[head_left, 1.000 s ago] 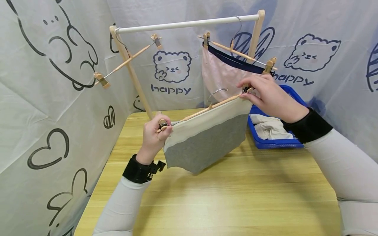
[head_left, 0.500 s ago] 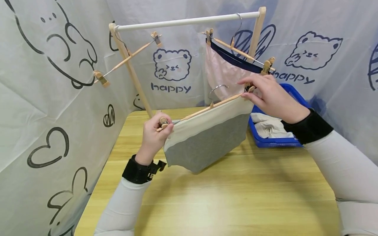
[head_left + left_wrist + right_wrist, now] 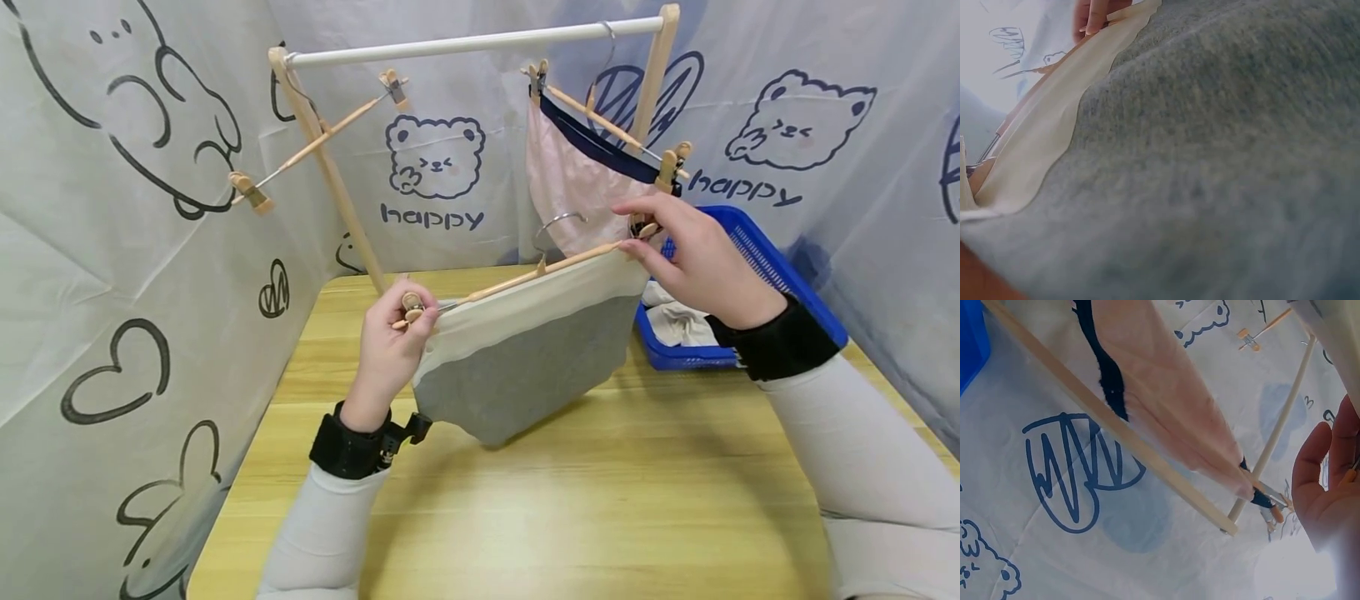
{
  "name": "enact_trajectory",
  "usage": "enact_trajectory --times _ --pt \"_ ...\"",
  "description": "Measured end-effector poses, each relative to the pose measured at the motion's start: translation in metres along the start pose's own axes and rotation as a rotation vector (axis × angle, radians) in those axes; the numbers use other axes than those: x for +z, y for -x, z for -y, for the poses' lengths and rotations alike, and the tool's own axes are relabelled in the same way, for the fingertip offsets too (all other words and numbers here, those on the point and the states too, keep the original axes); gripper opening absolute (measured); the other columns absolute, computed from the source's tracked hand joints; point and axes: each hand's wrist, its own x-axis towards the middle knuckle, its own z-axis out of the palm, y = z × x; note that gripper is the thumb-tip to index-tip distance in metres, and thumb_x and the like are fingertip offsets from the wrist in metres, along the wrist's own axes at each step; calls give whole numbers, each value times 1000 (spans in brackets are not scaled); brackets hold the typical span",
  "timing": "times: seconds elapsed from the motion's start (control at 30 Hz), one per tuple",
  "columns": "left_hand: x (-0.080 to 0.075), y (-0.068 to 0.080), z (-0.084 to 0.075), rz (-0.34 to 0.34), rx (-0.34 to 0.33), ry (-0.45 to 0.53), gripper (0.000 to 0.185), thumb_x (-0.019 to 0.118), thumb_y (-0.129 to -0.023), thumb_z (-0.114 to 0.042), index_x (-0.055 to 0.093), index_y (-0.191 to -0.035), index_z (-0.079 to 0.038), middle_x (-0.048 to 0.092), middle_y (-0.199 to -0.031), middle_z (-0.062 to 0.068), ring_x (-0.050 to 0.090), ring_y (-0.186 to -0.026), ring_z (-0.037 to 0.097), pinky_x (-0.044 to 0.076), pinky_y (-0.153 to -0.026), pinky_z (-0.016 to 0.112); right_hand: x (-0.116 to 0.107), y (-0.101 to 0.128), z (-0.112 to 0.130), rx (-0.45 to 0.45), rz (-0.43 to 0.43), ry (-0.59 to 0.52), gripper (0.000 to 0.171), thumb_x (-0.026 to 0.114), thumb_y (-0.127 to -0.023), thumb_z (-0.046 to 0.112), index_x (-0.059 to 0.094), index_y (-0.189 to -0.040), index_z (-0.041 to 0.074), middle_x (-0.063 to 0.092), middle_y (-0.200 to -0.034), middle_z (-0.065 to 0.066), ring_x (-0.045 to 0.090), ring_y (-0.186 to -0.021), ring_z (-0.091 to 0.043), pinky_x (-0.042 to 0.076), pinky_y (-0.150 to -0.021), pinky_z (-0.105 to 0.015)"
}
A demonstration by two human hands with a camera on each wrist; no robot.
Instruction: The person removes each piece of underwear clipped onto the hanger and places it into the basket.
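Grey underpants (image 3: 525, 375) with a wide cream waistband hang from a wooden clip hanger (image 3: 510, 287), held tilted above the table, its right end higher. At the hanger's left end, my left hand (image 3: 390, 342) pinches the clip between thumb and fingers. My right hand (image 3: 705, 258) grips the clip at the other end, which its fingers partly cover. The hanger's metal hook points up, free of the rail. In the left wrist view the grey cloth (image 3: 1210, 156) fills most of the picture. The right wrist view catches only part of my right hand (image 3: 1329, 481).
Behind stands a wooden rack with a white rail (image 3: 480, 43). A bare clip hanger (image 3: 322, 142) hangs at its left, and pink underpants (image 3: 558, 175) with a navy waistband hang right, close behind my right hand. A blue basket (image 3: 787, 267) holding pale cloth stands on the wooden table (image 3: 585, 508).
The head view has tipped down slightly. My right forearm has shifted left, showing more of the basket. Both hands keep their hold on the clips, and the underpants hang much as before.
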Motion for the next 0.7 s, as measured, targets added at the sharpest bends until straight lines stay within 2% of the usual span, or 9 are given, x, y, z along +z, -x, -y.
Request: enact_trajectory --times 0.23,0.4,0.53,0.7 --pt "-2 -7 -3 -9 33 -13 73 63 -92 -67 58 -91 6 53 -83 -6 37 -58 3 30 -48 16 -2 -8 0 -25 -27 -8 47 72 -91 -8 60 -135 -1 67 -125 -16 62 -101 -18 41 -89 -11" --pt "-3 -8 -4 -6 37 -19 73 63 -92 -68 59 -91 4 51 -78 -7 36 -56 3 30 -47 18 -3 -9 -1 -34 -29 -5 47 73 -90 -6 60 -135 0 68 -123 -16 61 -99 -18 42 -89 -11" --pt "-1 -4 -3 10 27 -4 70 63 -93 -66 59 -91 4 46 -72 -7 36 -55 3 30 -47 19 -1 -3 -2 -35 -29 2 46 73 -91 -4 60 -136 1 68 -123 -17 62 -100 -19 43 -88 -15" --pt "1 9 0 26 1 -6 65 63 -95 -63 60 -91 2 44 -70 -7 37 -55 3 31 -47 20 7 11 -3 -24 -28 -3 47 73 -91 -4 61 -136 2 68 -125 -16 62 -100 -17 44 -86 -19"
